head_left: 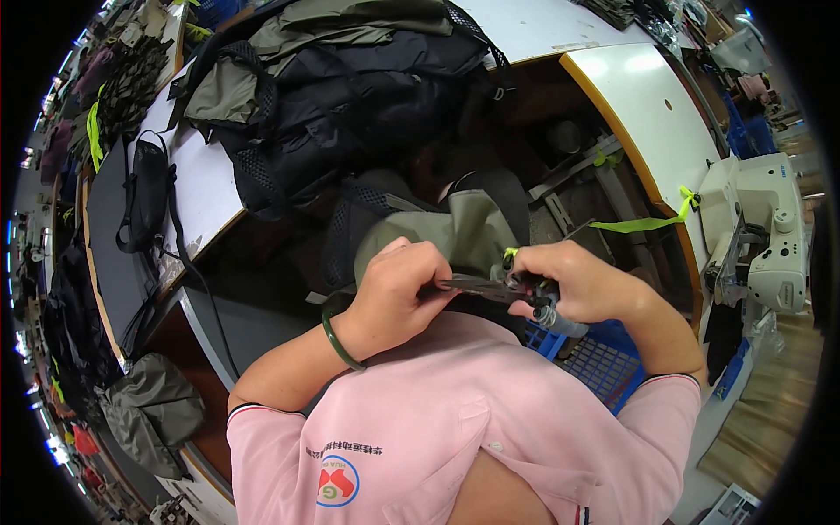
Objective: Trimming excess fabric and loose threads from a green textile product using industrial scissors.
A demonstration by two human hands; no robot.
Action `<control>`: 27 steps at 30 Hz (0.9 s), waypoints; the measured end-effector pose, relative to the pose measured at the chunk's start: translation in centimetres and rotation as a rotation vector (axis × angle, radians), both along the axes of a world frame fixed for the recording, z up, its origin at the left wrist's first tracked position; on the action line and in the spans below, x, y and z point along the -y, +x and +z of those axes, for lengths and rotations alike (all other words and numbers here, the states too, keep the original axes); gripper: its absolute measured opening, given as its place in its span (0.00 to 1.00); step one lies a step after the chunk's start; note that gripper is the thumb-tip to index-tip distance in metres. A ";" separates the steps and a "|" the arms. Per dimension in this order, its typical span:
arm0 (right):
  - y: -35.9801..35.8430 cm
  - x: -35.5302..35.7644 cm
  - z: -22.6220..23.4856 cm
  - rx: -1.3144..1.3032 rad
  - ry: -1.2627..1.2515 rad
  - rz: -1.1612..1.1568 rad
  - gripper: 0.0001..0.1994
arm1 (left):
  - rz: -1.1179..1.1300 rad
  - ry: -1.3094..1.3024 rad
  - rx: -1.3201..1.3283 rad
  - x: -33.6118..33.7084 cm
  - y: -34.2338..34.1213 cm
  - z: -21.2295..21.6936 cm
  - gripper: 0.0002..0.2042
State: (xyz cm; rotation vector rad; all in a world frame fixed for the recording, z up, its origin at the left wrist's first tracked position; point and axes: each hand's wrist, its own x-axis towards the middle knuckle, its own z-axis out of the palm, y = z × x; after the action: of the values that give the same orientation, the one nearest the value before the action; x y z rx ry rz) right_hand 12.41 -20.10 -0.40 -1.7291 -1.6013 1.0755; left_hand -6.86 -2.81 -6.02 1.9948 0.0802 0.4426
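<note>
At the far left, heaps of dark fabric (122, 87) crowd the edge of the view, and a neon-yellow strip (94, 136) hangs against them. Below, a grey bundle of cloth (153, 402) sags beside the worktable, while a black pouch with straps (150, 188) lies on a dark grey panel (109, 210) near the white tabletop (206, 188). Further right, a large black and olive bag (341, 114) with mesh parts sprawls over the table's near edge. In front of the pink shirt (490, 411), the person's left hand (398, 284), a green bangle (331, 337) around its wrist, is raised with the fingers curled in and the thumb close to the forefinger, right at the tips of the scissors (479, 287); whether anything is pinched there cannot be told. Just beyond the hands, olive fabric (446, 232) lies bunched below the tabletop's level, next to black mesh. The right hand (573, 276) is closed around the handles of the scissors, whose blades point left, between the two hands; how far the blades are parted is unclear. Beneath the right forearm sits a blue plastic basket (604, 363). Further right, a neon-green ribbon (643, 225) stretches across the table's yellow-brown edge toward a white sewing machine (774, 232) at the far right.
</note>
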 end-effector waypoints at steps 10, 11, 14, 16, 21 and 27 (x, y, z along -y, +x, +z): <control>1.5 1.6 1.4 0.372 0.217 -0.025 0.15 | -0.044 0.368 0.459 -0.9 -0.2 -1.8 0.15; 1.8 1.8 1.7 0.519 0.293 -0.028 0.15 | -0.046 0.364 0.463 -0.9 -0.2 -1.8 0.15; 2.1 1.8 2.6 0.727 0.351 -0.031 0.12 | -0.062 0.318 0.441 -0.8 0.0 -1.7 0.16; 2.2 1.7 2.6 0.854 0.386 -0.021 0.10 | -0.068 0.295 0.424 -0.7 0.0 -1.7 0.16; 2.2 1.6 2.3 0.921 0.401 0.001 0.10 | -0.069 0.218 0.368 -0.6 -0.1 -1.5 0.17; 2.0 1.1 1.7 0.969 0.485 0.001 0.09 | -0.077 0.148 0.313 -0.5 0.0 -1.4 0.17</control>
State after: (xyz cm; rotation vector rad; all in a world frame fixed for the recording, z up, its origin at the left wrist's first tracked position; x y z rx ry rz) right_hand 14.41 -21.23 1.33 -1.9767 -2.1429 -0.2680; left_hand -6.88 -2.30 -7.43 2.0401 -0.2306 0.7219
